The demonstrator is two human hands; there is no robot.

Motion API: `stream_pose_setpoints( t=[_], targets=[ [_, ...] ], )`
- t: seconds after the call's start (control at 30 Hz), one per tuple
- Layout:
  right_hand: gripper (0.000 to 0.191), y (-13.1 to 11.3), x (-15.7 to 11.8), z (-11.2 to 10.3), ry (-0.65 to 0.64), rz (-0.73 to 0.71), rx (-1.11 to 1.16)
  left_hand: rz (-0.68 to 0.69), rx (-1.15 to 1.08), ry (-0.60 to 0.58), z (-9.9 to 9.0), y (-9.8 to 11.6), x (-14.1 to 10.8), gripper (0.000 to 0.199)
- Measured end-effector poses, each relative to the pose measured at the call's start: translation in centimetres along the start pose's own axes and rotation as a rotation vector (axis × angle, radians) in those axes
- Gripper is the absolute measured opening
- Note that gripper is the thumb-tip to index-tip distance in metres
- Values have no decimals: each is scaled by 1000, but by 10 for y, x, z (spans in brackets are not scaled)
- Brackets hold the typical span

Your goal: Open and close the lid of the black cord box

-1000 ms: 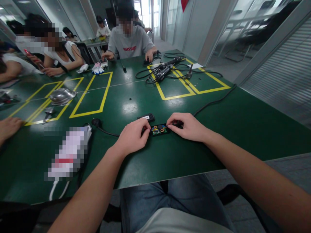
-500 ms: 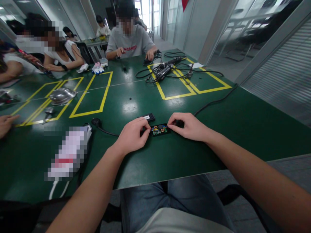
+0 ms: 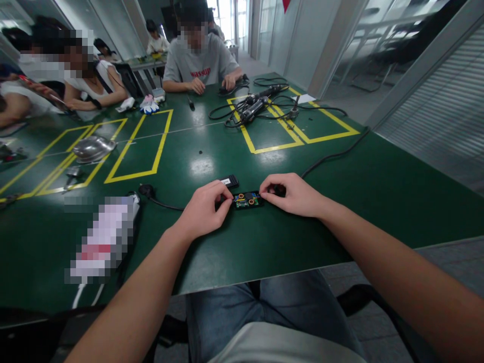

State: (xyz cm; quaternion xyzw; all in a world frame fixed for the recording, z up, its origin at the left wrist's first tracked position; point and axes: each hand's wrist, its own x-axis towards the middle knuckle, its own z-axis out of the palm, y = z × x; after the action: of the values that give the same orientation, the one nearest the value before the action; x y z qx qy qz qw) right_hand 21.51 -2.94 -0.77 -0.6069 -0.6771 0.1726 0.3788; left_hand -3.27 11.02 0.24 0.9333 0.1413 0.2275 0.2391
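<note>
Between both hands (image 3: 207, 208) lies the circuit box (image 3: 247, 200)

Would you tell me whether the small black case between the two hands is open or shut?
Open: the black case shows its circuit board and copper-coloured coils uncovered, facing up.

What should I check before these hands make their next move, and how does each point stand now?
1. Left hand at the left end of the open black case: ok.
2. Right hand at its right end: ok.
3. Circuit board uncovered and in view: ok.
4. Plug on the left out of any socket: ok, it lies on the table.
5. Far end of the right-hand cable disconnected: cannot tell, it runs out of sight past the table edge.
6. Thin wires firmly seated: cannot tell, too small and partly behind fingertips.
</note>
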Motion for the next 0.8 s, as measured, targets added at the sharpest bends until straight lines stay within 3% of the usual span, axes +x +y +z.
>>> stream_pose_setpoints(
  t=[0.47, 0.8],
  targets=[
    [9, -1, 0, -1, -3, -7, -31, -6, -14, -45, -5, 0, 3, 9],
    [10, 1, 0, -1, -14, -5, -26, -108, -51, -102, -7, -6, 3, 15]
  ],
)
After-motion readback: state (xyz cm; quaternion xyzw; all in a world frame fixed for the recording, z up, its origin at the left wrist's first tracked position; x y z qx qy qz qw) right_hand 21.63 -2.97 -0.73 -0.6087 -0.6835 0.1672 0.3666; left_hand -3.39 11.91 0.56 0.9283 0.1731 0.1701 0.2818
